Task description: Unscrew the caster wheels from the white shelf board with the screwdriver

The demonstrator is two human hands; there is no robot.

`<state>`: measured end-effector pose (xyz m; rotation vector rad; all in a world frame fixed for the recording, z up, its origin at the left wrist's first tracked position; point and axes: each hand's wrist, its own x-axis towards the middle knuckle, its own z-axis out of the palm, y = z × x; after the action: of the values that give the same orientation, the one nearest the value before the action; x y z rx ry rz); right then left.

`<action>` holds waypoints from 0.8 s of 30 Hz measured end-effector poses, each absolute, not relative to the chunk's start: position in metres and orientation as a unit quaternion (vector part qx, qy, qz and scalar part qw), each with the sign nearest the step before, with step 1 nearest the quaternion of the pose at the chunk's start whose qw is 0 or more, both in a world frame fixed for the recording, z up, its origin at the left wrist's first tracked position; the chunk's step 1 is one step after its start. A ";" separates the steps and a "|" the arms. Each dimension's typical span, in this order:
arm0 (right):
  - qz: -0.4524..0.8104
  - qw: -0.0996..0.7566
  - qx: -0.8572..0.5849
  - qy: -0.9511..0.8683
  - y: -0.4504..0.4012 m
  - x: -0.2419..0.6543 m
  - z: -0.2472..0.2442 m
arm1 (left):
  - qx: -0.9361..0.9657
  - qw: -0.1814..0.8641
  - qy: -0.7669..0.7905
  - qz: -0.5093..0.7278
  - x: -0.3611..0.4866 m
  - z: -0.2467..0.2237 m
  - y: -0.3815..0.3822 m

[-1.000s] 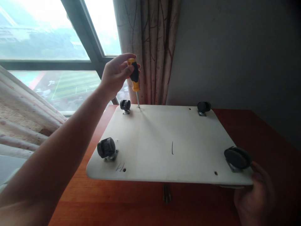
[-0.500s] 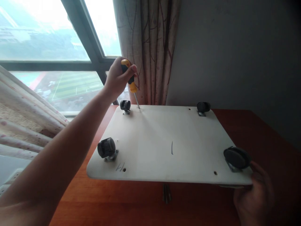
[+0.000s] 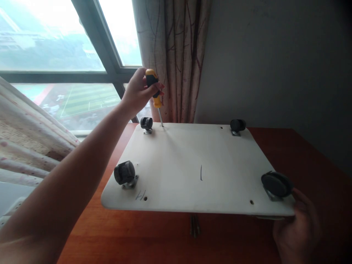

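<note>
My left hand (image 3: 141, 90) is closed around the yellow and black handle of a screwdriver (image 3: 153, 86). The shaft slants down, and its tip meets the far left edge area of a white board (image 3: 187, 157), at a hole beside a caster. Black casters stand on the board's corners: far left (image 3: 146, 124), near left (image 3: 125, 173), far right (image 3: 238, 125) and near right (image 3: 277, 184). At the near right corner my right hand (image 3: 298, 231) grips the board's edge, fingers by the caster; it is dim there. Open holes show near the front edge.
Several screws (image 3: 195, 225) lie on the reddish wooden table (image 3: 132, 234) under the board's front edge. Behind are a patterned curtain (image 3: 178, 55) and a grey wall (image 3: 269, 66). A window (image 3: 55, 44) is at the left, with another curtain (image 3: 30, 143) below it.
The screwdriver handle has turned and tilted slightly to the right and more upright, with my left fingers shifting on it. The tip, the board and my right hand stay in place.
</note>
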<state>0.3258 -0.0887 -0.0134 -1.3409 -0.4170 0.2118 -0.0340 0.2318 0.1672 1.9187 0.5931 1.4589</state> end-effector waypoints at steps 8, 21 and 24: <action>0.071 0.775 -0.598 -0.192 -0.087 0.327 -0.015 | 0.745 0.197 0.269 0.577 -0.033 0.161 0.235; 0.087 0.784 -0.586 -0.188 -0.089 0.328 -0.018 | 0.697 0.373 0.216 0.573 -0.029 0.159 0.234; 0.081 0.778 -0.593 -0.192 -0.089 0.327 -0.016 | 0.688 0.391 0.218 0.571 -0.030 0.160 0.235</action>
<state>0.3269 -0.0886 -0.0165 -1.2835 -0.4145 0.1747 -0.0304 0.2348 0.1603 1.7486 0.5550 1.4497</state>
